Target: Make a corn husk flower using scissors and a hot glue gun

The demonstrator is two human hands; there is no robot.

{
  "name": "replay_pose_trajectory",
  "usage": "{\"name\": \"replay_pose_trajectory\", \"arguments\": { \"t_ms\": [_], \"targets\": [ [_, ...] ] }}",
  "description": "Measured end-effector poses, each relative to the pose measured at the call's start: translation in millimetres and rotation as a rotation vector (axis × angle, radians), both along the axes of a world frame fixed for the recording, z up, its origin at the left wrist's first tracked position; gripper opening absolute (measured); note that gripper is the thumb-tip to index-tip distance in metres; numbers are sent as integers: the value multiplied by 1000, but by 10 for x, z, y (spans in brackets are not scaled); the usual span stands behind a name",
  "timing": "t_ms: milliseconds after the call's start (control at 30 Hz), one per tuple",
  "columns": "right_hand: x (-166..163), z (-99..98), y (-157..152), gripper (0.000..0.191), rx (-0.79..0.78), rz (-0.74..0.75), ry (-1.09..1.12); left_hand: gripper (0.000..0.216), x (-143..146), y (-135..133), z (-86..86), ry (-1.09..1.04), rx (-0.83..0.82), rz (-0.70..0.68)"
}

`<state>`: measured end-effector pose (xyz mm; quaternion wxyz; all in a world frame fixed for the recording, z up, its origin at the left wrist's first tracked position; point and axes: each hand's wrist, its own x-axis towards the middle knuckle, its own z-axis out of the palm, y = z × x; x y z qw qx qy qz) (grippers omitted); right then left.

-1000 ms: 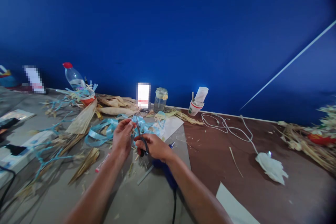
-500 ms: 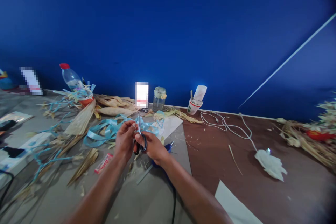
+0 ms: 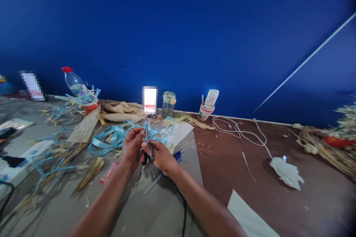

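My right hand (image 3: 160, 155) is closed round the handles of a pair of scissors (image 3: 147, 137), whose blades point away from me. Close against the blades, my left hand (image 3: 132, 143) is pinched shut; what its fingertips hold is too small to make out. Light blue ribbon (image 3: 104, 142) lies in loose loops behind and to the left of my hands. A blue tool with a pointed tip (image 3: 178, 155) and a black cable lies beside my right hand, partly hidden by it. Small dry scraps are scattered below the hands.
Dried husks (image 3: 119, 108), a glass jar (image 3: 168, 104) and a lit phone (image 3: 150, 100) stand along the blue wall. A paper cup (image 3: 206, 112) and white cable (image 3: 239, 131) are at the right. At left are a bottle (image 3: 74, 81) and a power strip (image 3: 30, 159).
The scissors and my right hand have shifted very slightly left beside the left hand. The rest of the table looks the same, apart from a small camera shift.
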<state>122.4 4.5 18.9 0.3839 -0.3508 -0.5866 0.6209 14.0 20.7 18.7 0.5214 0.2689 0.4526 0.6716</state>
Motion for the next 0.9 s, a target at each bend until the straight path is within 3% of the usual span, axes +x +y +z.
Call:
{"name": "replay_pose_trajectory", "arguments": {
  "t_ms": [367, 900],
  "targets": [
    [-28, 34, -38, 61, 186, -58, -95, 36, 4, -39, -4, 9, -3, -44],
    [-24, 7, -70, 52, 175, -71, -80, 35, 0, -8, -43, -15, -5, -38]
  ]
}}
